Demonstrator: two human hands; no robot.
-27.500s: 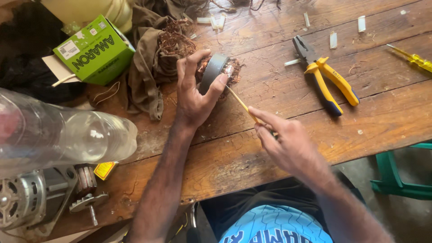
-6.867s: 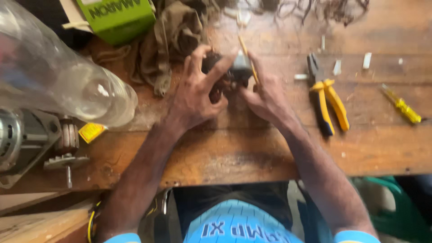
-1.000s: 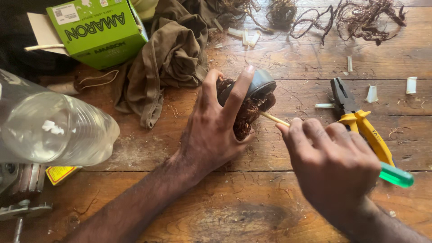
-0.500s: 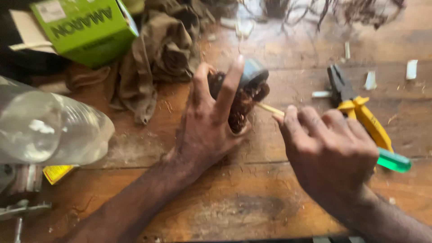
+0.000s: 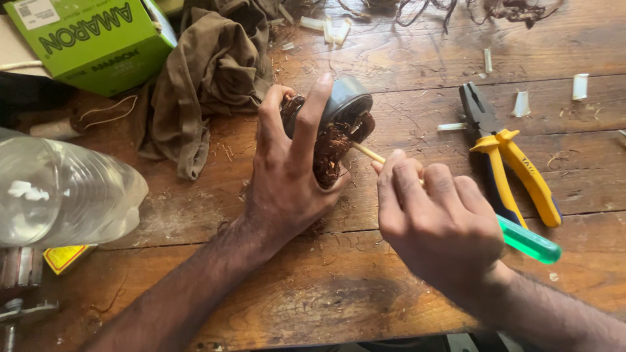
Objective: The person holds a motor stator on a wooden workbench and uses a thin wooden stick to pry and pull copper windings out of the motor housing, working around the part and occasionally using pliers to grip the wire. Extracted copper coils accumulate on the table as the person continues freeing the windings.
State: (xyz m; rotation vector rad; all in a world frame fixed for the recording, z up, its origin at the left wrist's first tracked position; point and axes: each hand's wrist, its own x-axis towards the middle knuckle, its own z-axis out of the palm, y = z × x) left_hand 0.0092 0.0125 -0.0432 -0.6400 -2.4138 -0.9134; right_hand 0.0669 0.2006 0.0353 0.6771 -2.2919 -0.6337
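Note:
My left hand (image 5: 290, 173) grips a small motor stator (image 5: 339, 124), a dark round metal core with brown copper windings, held tilted just above the wooden table (image 5: 365, 293). My right hand (image 5: 437, 225) is closed around a thin pale stick (image 5: 368, 153) and a green-handled tool (image 5: 529, 240) that juts out to the right. The stick's tip touches the windings on the stator's right side.
Yellow-handled pliers (image 5: 505, 153) lie to the right. A brown rag (image 5: 208, 72) and a green cardboard box (image 5: 91, 39) sit at the back left. A clear plastic bottle (image 5: 62, 195) lies at the left. White insulation scraps (image 5: 521, 103) and tangled wire (image 5: 508, 10) lie at the back.
Over the last second my right hand has edged closer to the stator, keeping the stick against the windings. My left hand holds the stator much as before.

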